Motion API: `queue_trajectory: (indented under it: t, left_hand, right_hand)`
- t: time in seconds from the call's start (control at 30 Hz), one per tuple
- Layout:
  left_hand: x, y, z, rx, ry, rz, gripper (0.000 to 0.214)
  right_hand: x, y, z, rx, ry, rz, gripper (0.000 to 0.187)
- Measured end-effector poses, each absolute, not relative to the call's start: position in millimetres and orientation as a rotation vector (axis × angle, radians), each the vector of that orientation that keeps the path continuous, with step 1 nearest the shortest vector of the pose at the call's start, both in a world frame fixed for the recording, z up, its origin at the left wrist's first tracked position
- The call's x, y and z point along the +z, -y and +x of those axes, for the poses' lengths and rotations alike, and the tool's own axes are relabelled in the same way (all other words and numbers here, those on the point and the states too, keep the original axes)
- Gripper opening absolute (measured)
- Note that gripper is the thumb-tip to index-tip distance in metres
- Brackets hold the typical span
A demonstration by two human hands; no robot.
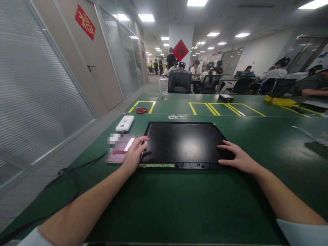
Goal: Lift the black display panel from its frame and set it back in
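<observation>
A black flat screen panel (183,141) lies face up on the green table (179,201) in front of me. My left hand (133,155) rests on the panel's near left corner, fingers curled over its edge. My right hand (237,157) lies on the near right corner with fingers stretched flat. A strip of circuit board shows along the panel's near edge (156,165).
A pink phone (120,152) and a white power bank (125,123) lie left of the panel. Red scissors (141,110) sit in a yellow-taped box farther back. Small screws (176,117) lie behind the panel. A black cable (69,174) trails off the left edge. Several people sit at far tables.
</observation>
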State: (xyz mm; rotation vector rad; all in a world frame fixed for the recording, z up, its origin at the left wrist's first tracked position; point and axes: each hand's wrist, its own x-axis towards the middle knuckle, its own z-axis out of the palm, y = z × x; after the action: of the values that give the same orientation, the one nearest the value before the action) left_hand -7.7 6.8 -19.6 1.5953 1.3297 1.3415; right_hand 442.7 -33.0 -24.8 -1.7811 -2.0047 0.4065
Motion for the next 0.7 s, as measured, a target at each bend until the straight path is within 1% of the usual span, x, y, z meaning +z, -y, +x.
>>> queue_trajectory:
  t: [0.13, 0.33, 0.7]
  left_hand:
    - [-17.6, -5.2, -6.5, 1.348, -1.258, 1.48, 0.03]
    - [-17.3, -4.8, -5.9, 1.333, -1.265, 1.48, 0.031]
    - [-19.4, -6.7, -8.4, 1.292, -1.293, 1.614, 0.031]
  right_hand:
    - [-27.3, 31.3, 444.1, 0.341, 1.98, -1.85, 0.075]
    - [-27.3, 30.9, 443.4, 0.321, 2.003, -1.89, 0.083]
    - [-28.7, 29.8, 441.4, 0.288, 2.0, -1.88, 0.076]
